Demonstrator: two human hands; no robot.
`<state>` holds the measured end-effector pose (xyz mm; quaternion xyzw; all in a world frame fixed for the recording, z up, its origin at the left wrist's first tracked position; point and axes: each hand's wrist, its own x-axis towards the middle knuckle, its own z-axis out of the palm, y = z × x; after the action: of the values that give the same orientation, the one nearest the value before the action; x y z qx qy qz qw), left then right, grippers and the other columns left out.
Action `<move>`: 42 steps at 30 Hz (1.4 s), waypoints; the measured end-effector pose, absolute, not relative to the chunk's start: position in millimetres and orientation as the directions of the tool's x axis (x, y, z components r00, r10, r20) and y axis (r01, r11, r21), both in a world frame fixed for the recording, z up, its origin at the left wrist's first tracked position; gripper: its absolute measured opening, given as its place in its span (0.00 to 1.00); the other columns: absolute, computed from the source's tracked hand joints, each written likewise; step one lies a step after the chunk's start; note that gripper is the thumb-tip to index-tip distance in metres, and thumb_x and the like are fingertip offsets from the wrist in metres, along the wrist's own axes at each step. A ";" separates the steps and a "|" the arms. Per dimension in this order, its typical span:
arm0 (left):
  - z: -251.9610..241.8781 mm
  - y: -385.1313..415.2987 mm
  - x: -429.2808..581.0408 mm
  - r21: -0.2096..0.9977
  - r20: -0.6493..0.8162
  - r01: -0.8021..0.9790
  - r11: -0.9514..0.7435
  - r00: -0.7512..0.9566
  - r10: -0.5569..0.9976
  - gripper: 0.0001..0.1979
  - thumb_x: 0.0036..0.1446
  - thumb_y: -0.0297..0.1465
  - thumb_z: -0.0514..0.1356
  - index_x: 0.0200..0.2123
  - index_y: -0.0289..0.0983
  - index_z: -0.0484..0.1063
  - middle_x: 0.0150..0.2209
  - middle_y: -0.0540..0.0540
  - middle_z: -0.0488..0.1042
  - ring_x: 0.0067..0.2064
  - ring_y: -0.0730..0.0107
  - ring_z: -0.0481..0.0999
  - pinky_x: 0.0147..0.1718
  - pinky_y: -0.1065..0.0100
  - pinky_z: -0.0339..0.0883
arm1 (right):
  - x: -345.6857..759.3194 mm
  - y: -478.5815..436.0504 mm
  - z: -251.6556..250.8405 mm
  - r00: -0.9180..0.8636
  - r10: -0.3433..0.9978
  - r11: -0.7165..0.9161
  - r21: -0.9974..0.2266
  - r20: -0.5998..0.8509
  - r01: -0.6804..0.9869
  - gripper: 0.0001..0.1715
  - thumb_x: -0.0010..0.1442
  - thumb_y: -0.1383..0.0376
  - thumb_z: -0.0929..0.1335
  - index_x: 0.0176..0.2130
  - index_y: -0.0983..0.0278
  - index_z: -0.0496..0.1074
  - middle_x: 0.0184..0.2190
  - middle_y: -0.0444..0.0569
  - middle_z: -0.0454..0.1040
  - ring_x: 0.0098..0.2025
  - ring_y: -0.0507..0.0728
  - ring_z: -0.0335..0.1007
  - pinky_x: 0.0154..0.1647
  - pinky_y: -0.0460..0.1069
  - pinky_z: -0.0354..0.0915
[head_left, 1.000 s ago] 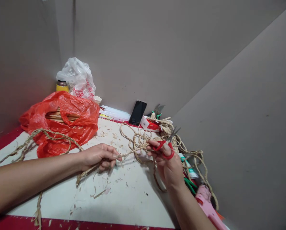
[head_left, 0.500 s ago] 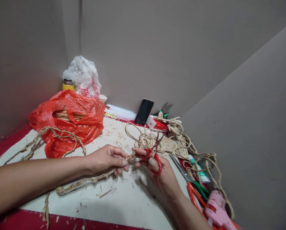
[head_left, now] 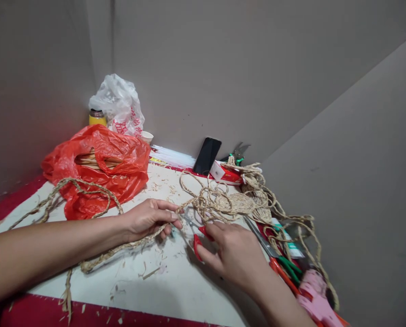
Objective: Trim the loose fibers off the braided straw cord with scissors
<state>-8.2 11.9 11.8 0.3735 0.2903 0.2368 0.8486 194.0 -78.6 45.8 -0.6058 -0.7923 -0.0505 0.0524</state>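
Observation:
My left hand [head_left: 157, 219] pinches a braided straw rope [head_left: 121, 247] above the white sheet. The rope runs back under my left forearm, and a stretch of it continues past my fingertips toward the coiled rope. Red-handled scissors [head_left: 198, 236] are in my right hand [head_left: 228, 247], thumb and fingers in the loops. Their blades are parted and point left, with the tips close to the rope at my left fingers. Whether the blades touch the rope, I cannot tell.
Coiled straw rope [head_left: 235, 203] lies beyond my right hand. A red plastic bag [head_left: 121, 156] with straw stands at the left. Large shears [head_left: 262, 238] and a pink glue gun [head_left: 313, 290] lie at the right. A phone [head_left: 207, 156] leans against the wall behind.
My right hand has turned over, swinging the scissors from pointing up to pointing left at the rope beside my left fingers. My left hand keeps its pinch on the rope.

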 end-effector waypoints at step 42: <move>9.7 7.8 -6.5 0.845 -0.308 -0.154 0.511 0.641 0.703 0.22 0.46 0.29 0.67 0.45 0.30 0.70 0.26 0.45 0.78 0.18 0.77 0.69 0.17 0.72 0.64 | 197.4 -74.9 30.2 -0.269 0.938 0.266 0.042 0.221 0.963 0.19 0.60 0.60 0.62 0.20 0.62 0.68 0.17 0.44 0.70 0.21 0.52 0.62 0.28 0.48 0.48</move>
<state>-6.5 7.8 9.7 0.4163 0.3293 0.2664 0.8045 197.4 -74.9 30.2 -0.5999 -0.7920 -0.0840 0.0759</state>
